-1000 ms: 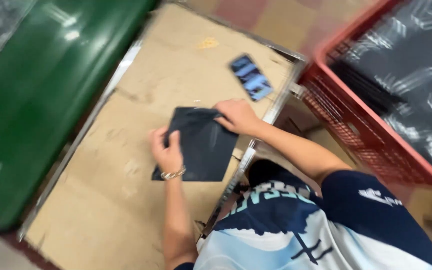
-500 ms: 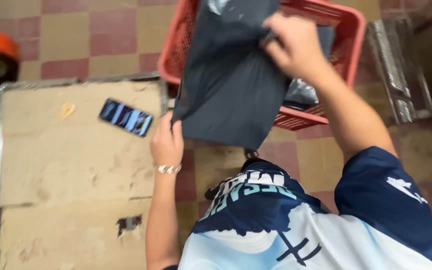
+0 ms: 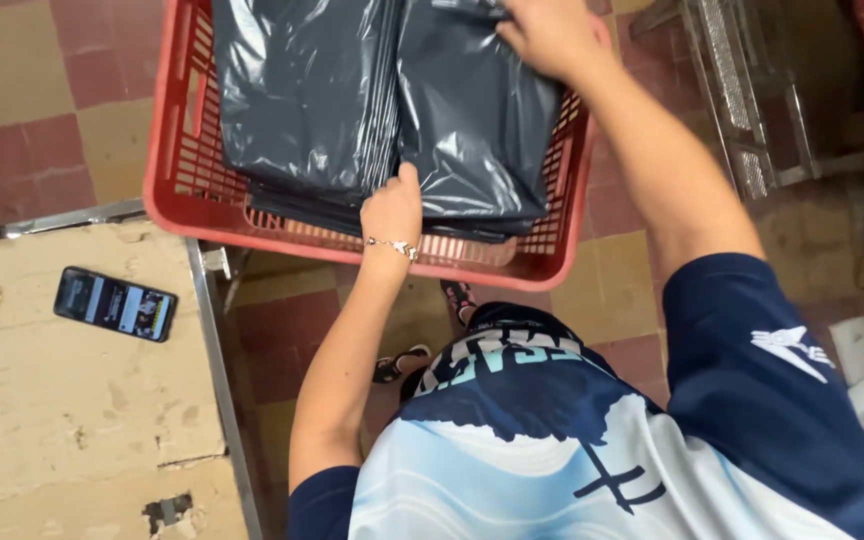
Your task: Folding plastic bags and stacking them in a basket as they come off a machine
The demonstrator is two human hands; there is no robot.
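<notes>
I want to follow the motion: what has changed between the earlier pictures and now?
The dark grey plastic packet went from the worn beige tabletop into the red plastic crate, onto the right stack. Both hands, left hand and right hand, still touch it. The black phone stayed put.

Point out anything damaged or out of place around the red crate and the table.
The table surface is cracked and chipped, with a dark hole near its front edge. A phone lies askew on it with its screen lit. The dark plastic packages in the red crate sit in two fairly neat stacks under both hands; nothing spilled.
</notes>
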